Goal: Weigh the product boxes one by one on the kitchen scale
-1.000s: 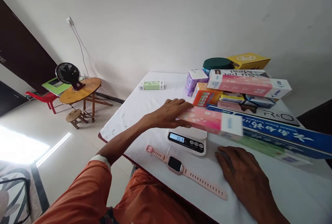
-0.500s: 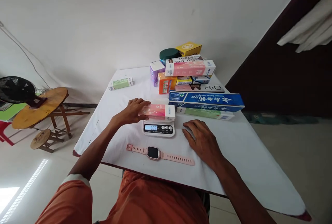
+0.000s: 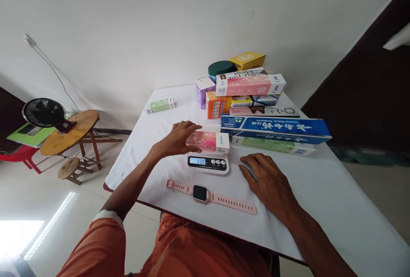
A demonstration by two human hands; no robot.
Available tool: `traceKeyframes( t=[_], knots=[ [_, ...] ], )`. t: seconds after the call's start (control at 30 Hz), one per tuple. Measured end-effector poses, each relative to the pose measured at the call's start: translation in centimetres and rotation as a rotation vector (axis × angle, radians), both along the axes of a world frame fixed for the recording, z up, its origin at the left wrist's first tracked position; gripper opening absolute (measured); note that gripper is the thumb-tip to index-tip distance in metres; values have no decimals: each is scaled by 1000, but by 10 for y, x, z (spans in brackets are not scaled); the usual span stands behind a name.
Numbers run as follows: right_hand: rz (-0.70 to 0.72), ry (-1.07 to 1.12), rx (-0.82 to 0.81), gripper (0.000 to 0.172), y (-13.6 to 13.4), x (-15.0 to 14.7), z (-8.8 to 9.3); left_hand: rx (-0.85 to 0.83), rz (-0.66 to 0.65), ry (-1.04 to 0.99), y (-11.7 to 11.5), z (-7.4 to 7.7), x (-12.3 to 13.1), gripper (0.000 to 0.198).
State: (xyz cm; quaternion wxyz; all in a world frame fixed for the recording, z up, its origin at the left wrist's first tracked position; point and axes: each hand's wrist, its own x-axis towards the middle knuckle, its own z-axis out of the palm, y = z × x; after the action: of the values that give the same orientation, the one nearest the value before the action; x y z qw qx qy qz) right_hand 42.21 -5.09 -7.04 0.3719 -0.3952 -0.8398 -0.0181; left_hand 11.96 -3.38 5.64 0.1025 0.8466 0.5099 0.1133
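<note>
A pink box (image 3: 209, 141) lies on a small white digital scale (image 3: 208, 163) on the white table (image 3: 320, 200). My left hand (image 3: 177, 139) grips the box's left end, fingers curled over it. The scale's display reads 330. My right hand (image 3: 270, 183) rests flat on the table to the right of the scale, fingers spread, holding nothing. A pink smartwatch (image 3: 205, 193) lies flat just in front of the scale, near the table's front edge.
A pile of boxes stands at the back right: a long blue box (image 3: 275, 126), a green one (image 3: 272, 145), a pink one (image 3: 250, 84), an orange one (image 3: 217, 105). A small green box (image 3: 159, 105) lies alone at the back left. A round wooden table (image 3: 68, 128) with a fan (image 3: 45, 114) stands on the left.
The scale's reading has dropped from 363 to 330 while my left hand stays on the pink box. The view has shifted slightly; my right hand has stayed flat on the table.
</note>
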Motion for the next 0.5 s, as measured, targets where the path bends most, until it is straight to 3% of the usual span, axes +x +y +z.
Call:
traceKeyframes(
  t=[0.13, 0.27, 0.4, 0.5],
  knots=[
    [8, -2, 24, 23, 1, 1, -1, -64, 30, 53, -1, -11, 2, 45],
    [13, -14, 28, 25, 1, 1, -1, -52, 46, -66, -7, -1, -34, 45],
    [1, 0, -22, 27, 2, 1, -4, 9, 247, -56, 6, 6, -91, 47],
    [-9, 8, -35, 28, 2, 1, -6, -5, 483, 102, 33, -3, -127, 44]
  ],
)
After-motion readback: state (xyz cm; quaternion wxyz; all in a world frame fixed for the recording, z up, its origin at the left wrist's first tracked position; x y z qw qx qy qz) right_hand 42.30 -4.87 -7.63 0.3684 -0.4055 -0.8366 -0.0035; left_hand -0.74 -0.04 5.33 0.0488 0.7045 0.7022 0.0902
